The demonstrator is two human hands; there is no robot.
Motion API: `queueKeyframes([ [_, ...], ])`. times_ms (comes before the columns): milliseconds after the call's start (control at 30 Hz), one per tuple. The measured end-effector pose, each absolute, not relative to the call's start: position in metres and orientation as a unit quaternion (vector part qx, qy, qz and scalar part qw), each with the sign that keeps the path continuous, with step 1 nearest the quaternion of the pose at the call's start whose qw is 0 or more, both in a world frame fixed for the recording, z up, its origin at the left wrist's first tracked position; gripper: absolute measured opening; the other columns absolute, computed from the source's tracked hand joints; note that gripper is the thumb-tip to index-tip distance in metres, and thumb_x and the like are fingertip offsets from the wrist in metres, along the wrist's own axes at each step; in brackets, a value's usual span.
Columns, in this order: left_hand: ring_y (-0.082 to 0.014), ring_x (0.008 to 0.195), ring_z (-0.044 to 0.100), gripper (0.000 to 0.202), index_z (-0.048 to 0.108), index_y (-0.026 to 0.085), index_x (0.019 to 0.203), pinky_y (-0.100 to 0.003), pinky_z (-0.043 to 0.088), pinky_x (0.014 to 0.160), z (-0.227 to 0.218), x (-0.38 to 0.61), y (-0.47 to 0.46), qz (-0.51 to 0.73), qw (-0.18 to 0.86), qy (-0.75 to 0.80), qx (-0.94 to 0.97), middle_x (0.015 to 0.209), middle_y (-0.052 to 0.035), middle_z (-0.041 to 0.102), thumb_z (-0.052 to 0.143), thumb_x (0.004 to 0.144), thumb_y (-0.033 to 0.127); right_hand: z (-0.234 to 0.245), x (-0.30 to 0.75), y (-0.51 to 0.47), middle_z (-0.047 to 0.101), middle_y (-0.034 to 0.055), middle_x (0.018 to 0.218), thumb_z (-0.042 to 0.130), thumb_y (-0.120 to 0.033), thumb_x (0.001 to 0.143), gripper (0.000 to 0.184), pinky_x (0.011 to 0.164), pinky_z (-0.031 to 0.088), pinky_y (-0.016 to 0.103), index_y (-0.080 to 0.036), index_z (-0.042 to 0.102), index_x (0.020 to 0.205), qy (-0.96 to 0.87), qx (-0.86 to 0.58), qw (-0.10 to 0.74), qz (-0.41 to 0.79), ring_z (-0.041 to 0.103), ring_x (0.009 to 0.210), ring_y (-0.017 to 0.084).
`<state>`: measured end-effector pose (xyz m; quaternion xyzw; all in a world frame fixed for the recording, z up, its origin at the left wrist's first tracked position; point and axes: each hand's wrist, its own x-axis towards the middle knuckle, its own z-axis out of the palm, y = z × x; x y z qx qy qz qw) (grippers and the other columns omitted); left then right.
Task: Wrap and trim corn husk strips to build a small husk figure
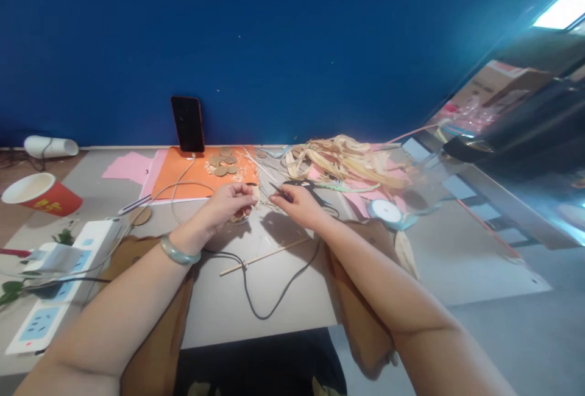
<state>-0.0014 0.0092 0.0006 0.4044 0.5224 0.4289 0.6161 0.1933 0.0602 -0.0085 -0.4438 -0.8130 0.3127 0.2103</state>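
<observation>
My left hand (228,201), with a green bangle (179,252) on the wrist, is closed in a pinch on a small pale straw piece (254,193) above the grey table (439,256). My right hand (299,203) is closed on black-handled scissors (292,190), whose blades point left toward that piece. The two hands are almost touching. A thin wooden stick (265,256) and a black cable (269,298) lie on the table just in front of them.
An orange sheet (183,173) holds several brown discs (223,163). A dark phone (187,123) leans on the blue wall. Dried straw (342,161) is heaped at the back right, beside a tape roll (385,211). Left: a red paper cup (41,194) and power strips (59,286).
</observation>
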Motion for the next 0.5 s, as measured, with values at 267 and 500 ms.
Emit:
queueKeyframes([
  [267,-0.0112,0.056,0.064,0.031,0.057,0.014,0.081,-0.020,0.049,0.054,0.005,0.015,-0.001,0.480,0.626,0.478,0.386,0.062,-0.0003,0.064,0.079,0.062,0.025,-0.015,0.184,0.045,0.033,-0.0054,0.054,0.032,-0.062,0.091,0.050,0.048,0.028,0.023,-0.018,0.053,0.077,-0.698,-0.383,0.316,0.516,0.031,0.048,0.010],
  [500,-0.0119,0.058,0.066,0.025,0.058,0.014,0.073,-0.021,0.054,0.059,0.000,0.014,0.001,0.503,0.625,0.470,0.368,0.062,-0.0019,0.067,0.078,0.066,0.028,-0.020,0.181,0.042,0.033,-0.0062,0.054,0.036,-0.064,0.089,0.050,0.045,0.025,0.022,-0.019,0.051,0.076,-0.693,-0.365,0.311,0.538,0.029,0.046,0.009],
])
